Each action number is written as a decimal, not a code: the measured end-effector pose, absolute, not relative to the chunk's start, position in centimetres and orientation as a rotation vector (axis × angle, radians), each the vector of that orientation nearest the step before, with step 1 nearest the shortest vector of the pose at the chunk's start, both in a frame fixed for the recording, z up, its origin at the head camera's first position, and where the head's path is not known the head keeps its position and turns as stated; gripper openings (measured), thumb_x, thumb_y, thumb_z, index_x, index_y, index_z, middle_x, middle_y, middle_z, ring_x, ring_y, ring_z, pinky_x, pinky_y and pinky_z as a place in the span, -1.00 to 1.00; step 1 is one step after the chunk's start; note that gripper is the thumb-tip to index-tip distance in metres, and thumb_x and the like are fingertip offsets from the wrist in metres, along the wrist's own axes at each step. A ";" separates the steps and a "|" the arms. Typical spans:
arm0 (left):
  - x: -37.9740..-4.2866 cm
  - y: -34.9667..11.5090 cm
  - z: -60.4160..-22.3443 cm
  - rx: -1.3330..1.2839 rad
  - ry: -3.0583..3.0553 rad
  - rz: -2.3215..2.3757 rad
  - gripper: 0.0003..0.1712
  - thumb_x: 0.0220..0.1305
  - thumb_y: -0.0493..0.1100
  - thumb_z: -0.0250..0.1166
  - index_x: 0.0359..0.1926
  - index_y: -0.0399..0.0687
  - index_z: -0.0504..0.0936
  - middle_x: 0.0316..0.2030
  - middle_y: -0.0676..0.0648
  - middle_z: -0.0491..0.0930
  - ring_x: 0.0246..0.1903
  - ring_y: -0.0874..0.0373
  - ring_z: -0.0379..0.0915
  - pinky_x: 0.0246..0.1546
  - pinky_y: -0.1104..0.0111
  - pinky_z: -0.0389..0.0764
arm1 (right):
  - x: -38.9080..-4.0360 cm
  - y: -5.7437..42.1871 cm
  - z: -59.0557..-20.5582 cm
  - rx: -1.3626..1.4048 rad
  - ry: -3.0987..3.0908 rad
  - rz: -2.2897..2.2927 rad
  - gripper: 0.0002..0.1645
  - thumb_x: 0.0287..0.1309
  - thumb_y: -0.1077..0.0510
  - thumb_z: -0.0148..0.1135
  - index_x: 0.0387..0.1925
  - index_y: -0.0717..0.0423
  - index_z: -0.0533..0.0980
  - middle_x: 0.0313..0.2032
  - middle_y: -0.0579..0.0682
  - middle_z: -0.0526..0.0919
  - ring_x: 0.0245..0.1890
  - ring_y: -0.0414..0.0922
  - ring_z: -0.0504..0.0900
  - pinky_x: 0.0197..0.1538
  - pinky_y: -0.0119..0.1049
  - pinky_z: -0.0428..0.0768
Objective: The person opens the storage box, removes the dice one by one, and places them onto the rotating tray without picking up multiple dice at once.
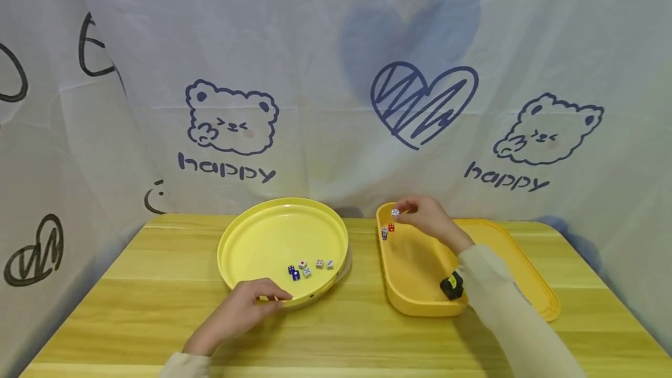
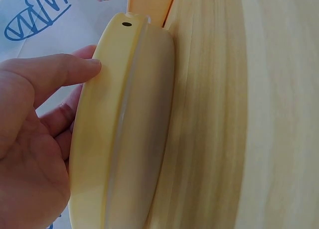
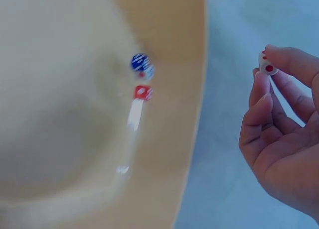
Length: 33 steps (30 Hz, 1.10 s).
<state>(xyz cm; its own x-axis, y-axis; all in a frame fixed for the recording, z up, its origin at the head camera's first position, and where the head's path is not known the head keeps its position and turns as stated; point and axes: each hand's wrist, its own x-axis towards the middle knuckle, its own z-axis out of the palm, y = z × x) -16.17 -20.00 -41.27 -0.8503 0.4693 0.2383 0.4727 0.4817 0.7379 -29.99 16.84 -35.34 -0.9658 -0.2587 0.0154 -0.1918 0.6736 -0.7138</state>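
My left hand (image 1: 241, 311) grips the near rim of a round yellow tray (image 1: 226, 261), its thumb on the outer wall in the left wrist view. White dice and two blue dice (image 1: 291, 270) lie together inside the tray near that rim. Between thumb and fingertips, my right hand (image 1: 427, 217) pinches a white die (image 3: 268, 68) with red pips. It is held over the far left end of an orange-yellow rectangular box (image 1: 415, 307). Down in the box, a red die (image 3: 143, 92) sits beside a blue die (image 3: 140, 62) and a white die (image 3: 147, 72).
A black object with a yellow mark (image 1: 452, 286) lies in the box's near right corner, partly behind the right sleeve. Next to the box is a flat yellow lid (image 1: 546, 299). Behind the wooden table (image 1: 157, 284) hangs a printed white cloth (image 1: 315, 74).
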 end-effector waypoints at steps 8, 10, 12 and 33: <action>-16.2 -20.1 -41.2 -0.843 -2.703 -1.326 -0.82 0.19 -0.38 0.32 -0.22 -0.11 0.75 -0.32 0.08 0.67 -0.34 0.31 0.49 -0.34 0.39 0.54 | -27.3 15.3 -32.9 -0.398 2.787 -1.224 -0.69 0.20 0.13 0.32 -0.06 0.19 0.61 -0.14 0.08 0.63 -0.18 -0.01 0.51 -0.11 -0.21 0.54; -16.1 -20.1 -41.2 -0.837 -2.714 -1.332 -0.82 0.19 -0.37 0.32 -0.21 -0.10 0.75 -0.31 0.08 0.67 -0.33 0.31 0.49 -0.33 0.39 0.54 | -26.6 14.7 -32.5 -0.438 2.782 -1.225 -0.70 0.19 0.12 0.32 -0.06 0.17 0.62 -0.17 0.04 0.64 -0.21 -0.03 0.52 -0.16 -0.24 0.54; -16.1 -20.1 -41.2 -0.838 -2.713 -1.333 -0.82 0.19 -0.36 0.32 -0.21 -0.08 0.75 -0.31 0.07 0.67 -0.33 0.32 0.49 -0.34 0.39 0.54 | -26.0 14.1 -32.2 -0.499 2.776 -1.223 -0.71 0.20 0.11 0.32 -0.07 0.16 0.63 -0.20 0.01 0.64 -0.24 -0.05 0.52 -0.20 -0.26 0.54; -16.2 -19.9 -41.2 -0.866 -2.705 -1.335 -0.83 0.20 -0.38 0.31 -0.22 -0.11 0.75 -0.33 0.11 0.65 -0.33 0.30 0.48 -0.34 0.39 0.52 | -21.7 7.9 -34.7 -0.643 2.742 -1.296 -0.85 0.12 0.17 0.37 -0.24 0.10 0.67 -0.36 -0.14 0.63 -0.34 -0.15 0.51 -0.32 -0.30 0.52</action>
<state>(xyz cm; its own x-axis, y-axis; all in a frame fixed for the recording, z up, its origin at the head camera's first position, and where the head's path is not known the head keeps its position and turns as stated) -16.17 -19.86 -41.21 -0.8476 0.4744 0.2376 0.4772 0.4859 0.7322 -21.67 7.92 -34.71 -0.9132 -0.3838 0.1370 -0.3495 0.5648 -0.7476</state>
